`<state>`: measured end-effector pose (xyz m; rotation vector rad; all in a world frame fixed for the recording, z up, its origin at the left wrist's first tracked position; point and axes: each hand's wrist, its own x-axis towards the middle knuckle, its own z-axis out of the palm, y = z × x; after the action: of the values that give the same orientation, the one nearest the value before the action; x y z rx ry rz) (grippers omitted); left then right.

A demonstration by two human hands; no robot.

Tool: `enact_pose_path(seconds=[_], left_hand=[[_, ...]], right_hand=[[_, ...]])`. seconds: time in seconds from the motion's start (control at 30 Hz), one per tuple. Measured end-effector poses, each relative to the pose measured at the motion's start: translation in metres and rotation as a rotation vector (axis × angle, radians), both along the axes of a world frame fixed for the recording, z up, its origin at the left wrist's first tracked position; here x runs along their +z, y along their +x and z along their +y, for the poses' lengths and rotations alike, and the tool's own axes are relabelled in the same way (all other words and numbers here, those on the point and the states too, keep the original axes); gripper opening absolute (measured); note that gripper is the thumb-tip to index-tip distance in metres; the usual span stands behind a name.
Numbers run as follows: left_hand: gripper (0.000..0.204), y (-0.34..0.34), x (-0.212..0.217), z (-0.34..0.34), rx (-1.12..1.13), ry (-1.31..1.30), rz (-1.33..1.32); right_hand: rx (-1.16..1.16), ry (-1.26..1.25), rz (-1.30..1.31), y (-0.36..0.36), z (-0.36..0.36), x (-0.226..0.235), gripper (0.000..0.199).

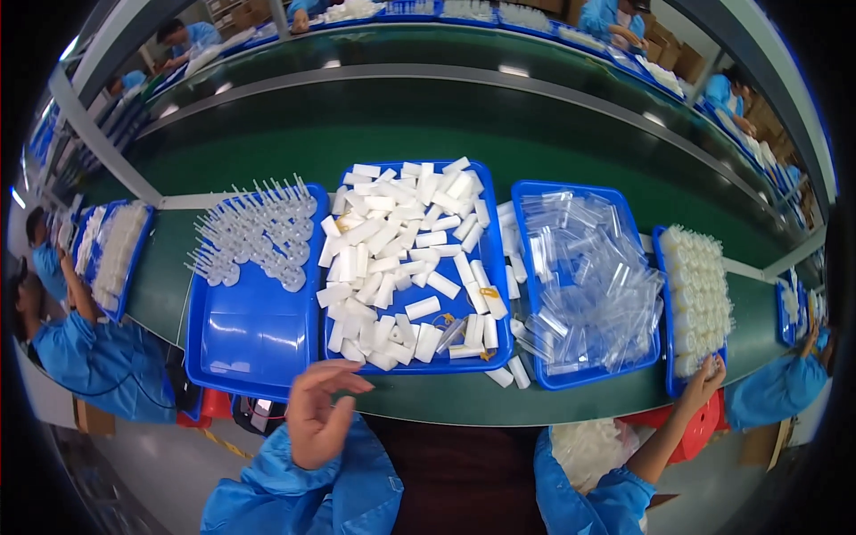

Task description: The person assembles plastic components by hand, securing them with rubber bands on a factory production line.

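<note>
My left hand (323, 412) hovers at the front edge of the bench, thumb and curved fingers apart, with nothing seen between them. It is nearest to a blue tray (245, 334) holding clear plastic stemmed parts (259, 236) in its far half. To its right, a blue tray (490, 357) is heaped with short white cylinders (383, 259). My right hand (706, 380) reaches far right, its fingers drawn together at the near end of packed, pale translucent pieces (700, 294) in a narrow blue tray (670, 385). Whatever the fingertips hold is too small to make out.
Clear plastic tubes (593, 285) fill another blue tray (571, 382). Loose white cylinders (510, 373) lie between trays. A green conveyor (401, 120) runs behind. Co-workers in blue sit at left (102, 366) and right (780, 392). A red stool (695, 432) stands below the bench.
</note>
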<state>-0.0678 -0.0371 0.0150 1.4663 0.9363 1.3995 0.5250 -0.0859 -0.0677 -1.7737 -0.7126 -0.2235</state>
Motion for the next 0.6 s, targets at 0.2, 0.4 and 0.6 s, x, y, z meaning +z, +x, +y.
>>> enact_pose_path(seconds=[0.2,0.4,0.6], left_hand=[[0.032,-0.055,0.021,0.015,0.322,0.036,0.389],[0.031,-0.116,0.024,0.071,0.384,0.191,1.113],[0.036,-0.163,0.003,0.124,0.511,0.293,1.587]], right_hand=[[0.057,-0.028,0.019,0.0,0.002,0.009,0.026],[0.057,0.132,0.071,-0.029,0.008,0.029,0.024],[-0.124,0.279,-0.186,-0.094,0.02,0.077,0.034]])
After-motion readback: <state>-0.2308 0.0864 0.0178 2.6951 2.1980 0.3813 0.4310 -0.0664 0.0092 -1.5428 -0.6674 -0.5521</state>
